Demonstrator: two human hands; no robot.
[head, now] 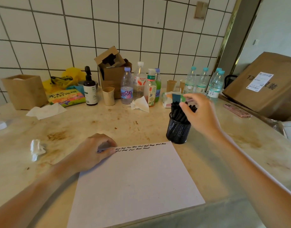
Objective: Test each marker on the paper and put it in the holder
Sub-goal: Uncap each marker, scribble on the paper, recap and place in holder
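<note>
Fingers (pixel 185 105) hover over markers (pixel 179 112) in holder (pixel 177 132).

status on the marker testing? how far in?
Done: two rows of squiggles across the top of the paper, and the holder is packed with markers. In hand: right hand is over the holder at the markers; left hand rests on the paper. Left: unclear, no loose markers in view.

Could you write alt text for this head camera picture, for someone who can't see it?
A person's right hand reaches over a black mesh holder full of black markers, while the left hand rests on a paper with two rows of black squiggles. Bottles, cups and boxes line the tiled wall behind.
</note>
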